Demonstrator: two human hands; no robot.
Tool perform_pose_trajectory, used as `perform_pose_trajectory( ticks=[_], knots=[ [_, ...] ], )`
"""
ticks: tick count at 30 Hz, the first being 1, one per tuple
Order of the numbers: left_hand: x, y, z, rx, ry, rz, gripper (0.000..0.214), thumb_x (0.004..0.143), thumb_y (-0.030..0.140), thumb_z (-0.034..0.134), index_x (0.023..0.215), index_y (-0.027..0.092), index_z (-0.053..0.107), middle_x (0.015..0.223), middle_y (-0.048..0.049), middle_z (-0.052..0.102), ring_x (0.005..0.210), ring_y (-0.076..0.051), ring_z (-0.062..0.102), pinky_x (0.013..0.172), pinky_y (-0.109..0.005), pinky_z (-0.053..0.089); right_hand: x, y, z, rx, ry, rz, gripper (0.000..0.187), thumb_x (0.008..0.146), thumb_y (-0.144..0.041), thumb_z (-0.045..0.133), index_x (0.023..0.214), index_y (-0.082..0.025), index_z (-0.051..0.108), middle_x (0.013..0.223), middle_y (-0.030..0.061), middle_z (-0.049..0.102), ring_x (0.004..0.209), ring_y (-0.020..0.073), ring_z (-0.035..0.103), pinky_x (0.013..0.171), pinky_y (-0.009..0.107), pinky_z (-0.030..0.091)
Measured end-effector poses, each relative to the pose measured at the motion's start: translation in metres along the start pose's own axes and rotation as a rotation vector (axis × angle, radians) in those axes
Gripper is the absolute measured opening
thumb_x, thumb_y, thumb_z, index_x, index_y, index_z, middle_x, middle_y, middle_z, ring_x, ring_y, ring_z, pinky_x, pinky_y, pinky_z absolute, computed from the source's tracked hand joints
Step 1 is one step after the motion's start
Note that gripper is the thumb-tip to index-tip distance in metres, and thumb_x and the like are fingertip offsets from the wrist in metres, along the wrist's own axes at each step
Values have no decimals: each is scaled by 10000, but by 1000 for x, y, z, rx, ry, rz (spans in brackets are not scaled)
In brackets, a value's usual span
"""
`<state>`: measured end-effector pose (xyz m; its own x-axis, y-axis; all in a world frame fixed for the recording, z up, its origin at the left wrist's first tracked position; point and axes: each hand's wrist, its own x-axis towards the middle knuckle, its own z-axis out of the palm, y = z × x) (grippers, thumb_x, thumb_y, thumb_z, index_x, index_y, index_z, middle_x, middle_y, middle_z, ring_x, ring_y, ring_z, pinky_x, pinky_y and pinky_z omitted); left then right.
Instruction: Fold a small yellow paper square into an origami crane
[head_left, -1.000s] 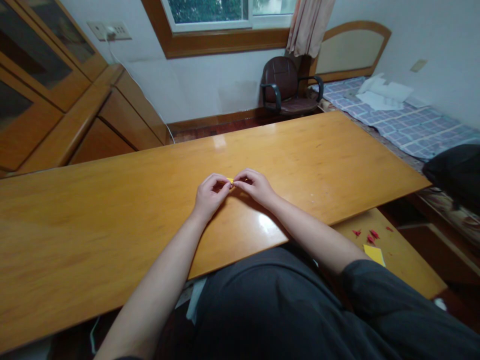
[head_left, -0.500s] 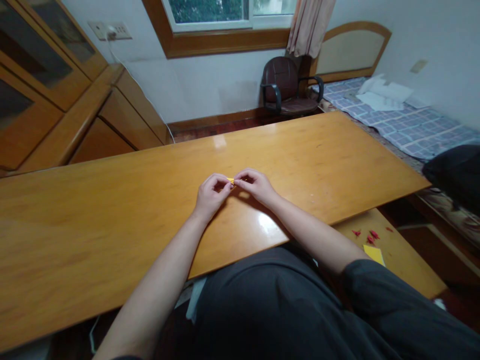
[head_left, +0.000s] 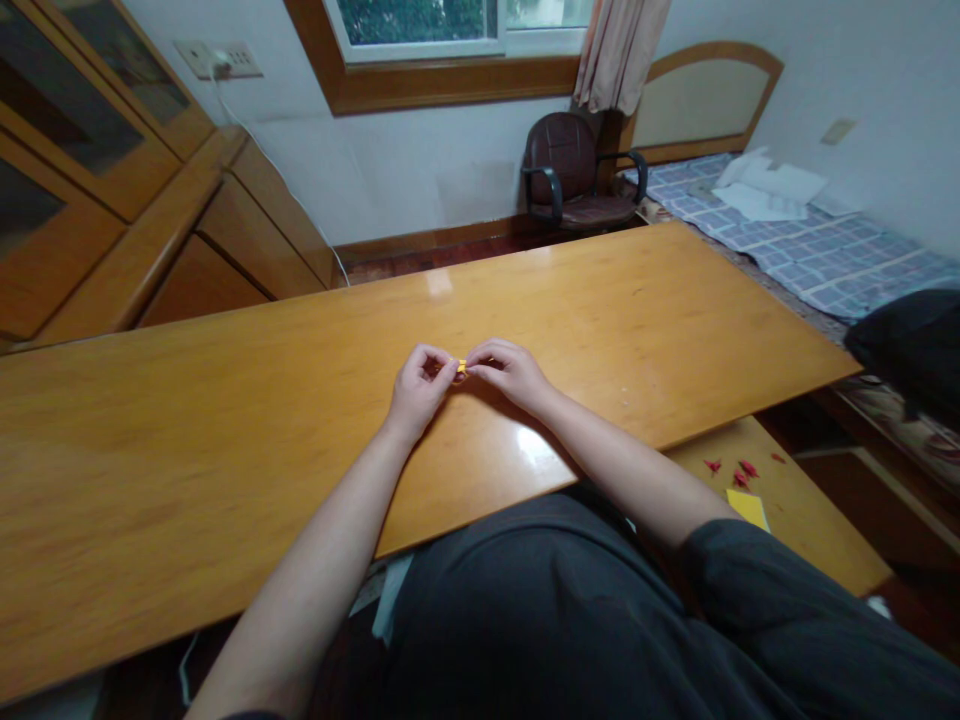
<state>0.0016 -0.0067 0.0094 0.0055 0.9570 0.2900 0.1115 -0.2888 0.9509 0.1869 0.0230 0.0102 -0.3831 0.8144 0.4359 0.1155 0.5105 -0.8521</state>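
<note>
A tiny folded piece of yellow paper [head_left: 462, 366] is pinched between both my hands over the middle of the long wooden table [head_left: 225, 420]. My left hand [head_left: 418, 387] has its fingers curled, thumb and forefinger closed on the paper's left end. My right hand [head_left: 509, 371] pinches the right end, its fingers bent. Most of the paper is hidden by my fingertips.
A lower wooden surface at the right holds a yellow paper sheet [head_left: 748, 507] and several small red paper pieces [head_left: 739, 470]. A dark office chair [head_left: 571, 172] stands beyond the table, a bed [head_left: 810, 250] at the right, wooden cabinets [head_left: 112, 190] at the left.
My fingertips have shifted slightly on the yellow paper; both hands stay in the same place on the table.
</note>
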Motion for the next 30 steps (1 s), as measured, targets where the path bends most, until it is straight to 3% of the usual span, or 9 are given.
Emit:
perform_pose_trajectory(
  ticks=[6, 10, 16, 30],
  knots=[
    [3, 1, 2, -52, 14, -82, 318, 760, 331, 728, 955, 218, 503, 783, 26, 618, 661, -121, 642, 676, -279, 557, -1, -4, -1, 11, -31, 11, 66, 858, -258, 682, 836, -219, 730, 931, 41, 721, 917, 178, 654, 904, 344, 498],
    [3, 3, 2, -49, -2, -100, 259, 757, 346, 728, 890, 195, 566, 762, 10, 636, 673, -134, 651, 705, -296, 557, 0, -2, -1, 52, 3, 60, 91, 831, -297, 708, 854, -211, 727, 922, 39, 717, 906, 177, 649, 887, 336, 498],
    [2, 2, 2, -56, 17, -102, 277, 736, 381, 755, 844, 183, 595, 774, -7, 665, 711, -149, 659, 744, -311, 546, 1, 8, 4, 325, 46, 228, 314, 760, -362, 750, 1011, -187, 679, 930, 31, 710, 846, 152, 649, 815, 302, 513],
    [1, 0, 2, 67, -25, -49, 307, 737, 441, 767, 814, 194, 601, 795, -5, 646, 744, -140, 615, 732, -271, 516, 1, 0, 3, 508, 2, 366, 323, 701, -408, 799, 896, -175, 690, 820, 6, 705, 757, 129, 633, 755, 277, 525]
  ],
)
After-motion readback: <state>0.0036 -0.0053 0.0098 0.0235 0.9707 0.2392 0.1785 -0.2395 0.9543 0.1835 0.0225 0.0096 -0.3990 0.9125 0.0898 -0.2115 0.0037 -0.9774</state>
